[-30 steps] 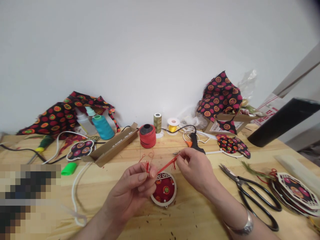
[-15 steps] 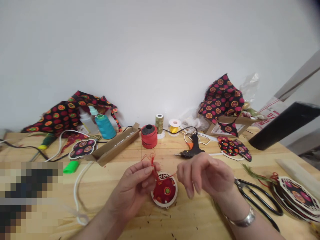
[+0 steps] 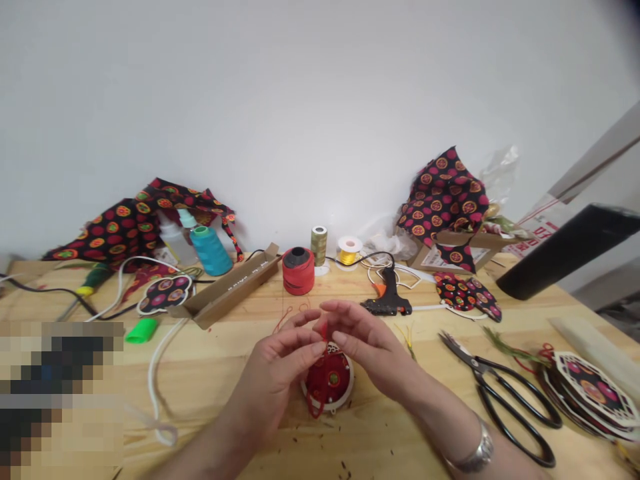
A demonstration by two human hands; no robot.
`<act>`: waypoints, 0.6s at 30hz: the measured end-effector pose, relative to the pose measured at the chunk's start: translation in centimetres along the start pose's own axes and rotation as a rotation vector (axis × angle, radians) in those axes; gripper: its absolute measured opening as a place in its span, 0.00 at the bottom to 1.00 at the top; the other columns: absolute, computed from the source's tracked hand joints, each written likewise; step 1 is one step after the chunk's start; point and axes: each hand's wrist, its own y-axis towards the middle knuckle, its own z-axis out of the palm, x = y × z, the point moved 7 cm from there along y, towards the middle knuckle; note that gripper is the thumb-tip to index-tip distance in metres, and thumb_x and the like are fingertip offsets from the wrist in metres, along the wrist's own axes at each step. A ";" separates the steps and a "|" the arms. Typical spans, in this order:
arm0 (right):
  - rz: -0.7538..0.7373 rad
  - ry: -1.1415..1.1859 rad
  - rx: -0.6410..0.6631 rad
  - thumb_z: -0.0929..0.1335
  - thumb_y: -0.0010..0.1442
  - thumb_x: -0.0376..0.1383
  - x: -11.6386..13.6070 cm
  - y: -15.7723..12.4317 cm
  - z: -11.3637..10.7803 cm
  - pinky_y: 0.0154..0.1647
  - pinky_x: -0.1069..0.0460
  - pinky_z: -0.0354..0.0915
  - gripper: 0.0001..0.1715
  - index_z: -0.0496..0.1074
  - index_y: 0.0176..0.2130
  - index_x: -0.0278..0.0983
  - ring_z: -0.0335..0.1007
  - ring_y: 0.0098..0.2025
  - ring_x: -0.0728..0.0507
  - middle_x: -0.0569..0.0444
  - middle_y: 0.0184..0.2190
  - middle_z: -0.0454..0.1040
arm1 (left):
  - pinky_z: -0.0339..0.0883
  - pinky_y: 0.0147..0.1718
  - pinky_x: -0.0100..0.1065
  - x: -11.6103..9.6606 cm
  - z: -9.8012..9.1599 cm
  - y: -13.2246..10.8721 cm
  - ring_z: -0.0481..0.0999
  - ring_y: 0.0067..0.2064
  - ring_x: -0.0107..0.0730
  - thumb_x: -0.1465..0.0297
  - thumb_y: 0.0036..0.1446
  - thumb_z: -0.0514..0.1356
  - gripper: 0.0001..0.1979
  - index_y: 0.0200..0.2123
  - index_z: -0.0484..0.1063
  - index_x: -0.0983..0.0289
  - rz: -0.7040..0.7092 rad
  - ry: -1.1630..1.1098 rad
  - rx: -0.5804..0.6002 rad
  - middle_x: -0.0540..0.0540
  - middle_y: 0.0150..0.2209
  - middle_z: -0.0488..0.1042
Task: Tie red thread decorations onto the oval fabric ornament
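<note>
My left hand (image 3: 285, 357) pinches red thread (image 3: 317, 407) between thumb and fingertips. Its fingers meet those of my right hand (image 3: 367, 347), which is closed around the upper part of the same thread, a wristband (image 3: 475, 450) on that wrist. Loose ends of the thread stick up behind the fingers, and a loop hangs down below them. Right under both hands lies a round pendant (image 3: 334, 379) with a pale wooden rim, a fretwork top and red patterned fabric. The exact hold at the fingertips is partly hidden.
Black-handled scissors (image 3: 520, 400) lie to the right, beside stacked fabric ornaments (image 3: 590, 393). Behind are a glue gun (image 3: 390, 297), a red thread cone (image 3: 299, 272), a yellow spool (image 3: 349, 251) and a long cardboard box (image 3: 235, 290). A white cord (image 3: 153, 373) runs along the left.
My right hand has moved left from beside the pendant and joined my left hand at the red thread. The scissor blades, hidden before, now show. A thread loop now hangs over the pendant.
</note>
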 end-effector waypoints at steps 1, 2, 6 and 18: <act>0.015 0.010 0.017 0.66 0.57 0.33 -0.1 0.0 0.1 0.46 0.51 0.62 0.18 0.65 0.49 0.41 0.67 0.43 0.49 0.54 0.39 0.71 | 0.66 0.42 0.36 0.0 -0.1 0.0 0.66 0.50 0.43 0.72 0.49 0.64 0.04 0.29 0.79 0.63 0.014 0.017 -0.010 0.56 0.52 0.63; 0.026 0.010 0.022 0.66 0.58 0.34 -0.2 0.0 0.0 0.46 0.51 0.62 0.19 0.65 0.50 0.41 0.67 0.43 0.49 0.54 0.39 0.71 | 0.66 0.42 0.35 0.0 -0.3 0.1 0.65 0.51 0.43 0.72 0.48 0.64 0.04 0.29 0.79 0.63 0.026 0.032 -0.020 0.55 0.51 0.64; 0.045 -0.077 -0.011 0.66 0.59 0.37 -0.5 0.1 -0.5 0.36 0.54 0.63 0.19 0.65 0.50 0.39 0.66 0.34 0.51 0.56 0.34 0.70 | 0.66 0.38 0.31 0.3 -0.6 0.2 0.67 0.44 0.35 0.71 0.48 0.65 0.03 0.28 0.79 0.63 0.024 0.044 -0.034 0.53 0.43 0.64; 0.187 -0.153 -0.213 0.74 0.43 0.34 -1.0 0.2 -1.5 0.25 0.56 0.59 0.08 0.73 0.25 0.33 0.63 0.23 0.53 0.58 0.21 0.71 | 0.65 0.30 0.30 0.6 -0.5 0.0 0.69 0.32 0.29 0.69 0.45 0.66 0.05 0.25 0.78 0.65 -0.062 0.125 -0.069 0.51 0.35 0.67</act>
